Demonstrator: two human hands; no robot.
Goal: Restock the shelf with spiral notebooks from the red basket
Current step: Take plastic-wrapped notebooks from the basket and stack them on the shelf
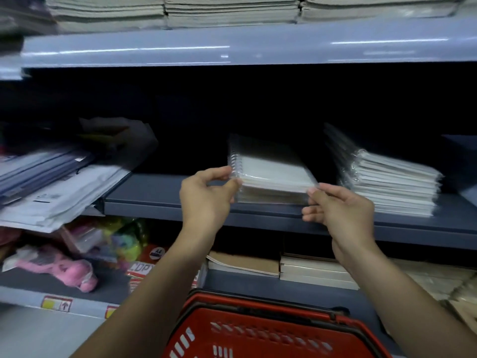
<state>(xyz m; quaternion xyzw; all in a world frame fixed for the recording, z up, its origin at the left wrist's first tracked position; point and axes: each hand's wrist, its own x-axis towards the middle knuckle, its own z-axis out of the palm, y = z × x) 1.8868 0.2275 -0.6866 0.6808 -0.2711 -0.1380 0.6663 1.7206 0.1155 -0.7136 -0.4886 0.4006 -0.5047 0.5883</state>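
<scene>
— Where were the spiral notebooks at that moment?

— A small stack of spiral notebooks (273, 177), wrapped in clear plastic, lay on the grey middle shelf (160, 200) at the centre of the frame, its wire binding on the left side. A taller stack of wrapped notebooks (392, 187) sat on the same shelf to the right, near it but apart.

— And the hands?

— The left hand (206, 195) was at the stack's left front corner, thumb and fingers curled round the binding edge, pinching it. The right hand (340, 208) was at the right front corner, its fingertips (313, 193) touching the stack's edge, the fingers bent. Whether it truly gripped the stack or only pressed against it, I could not tell; the picture was blurred there.

— Where was the red basket?

— The red basket (258, 329) was at the bottom centre of the frame, below both forearms, with its black-edged handle along the top rim. What lay inside it was not visible.

— What else was around?

— In the upper part of the frame, an upper shelf (232, 47) carried piles of pale paper pads (227, 9). At the left, flat packets and envelopes (51, 192) leaned over the shelf edge. Below them, at lower left, was a pink plush toy in plastic (67, 270). Under the middle shelf, in the lower centre, lay brown-covered and white pads (284, 267).
</scene>
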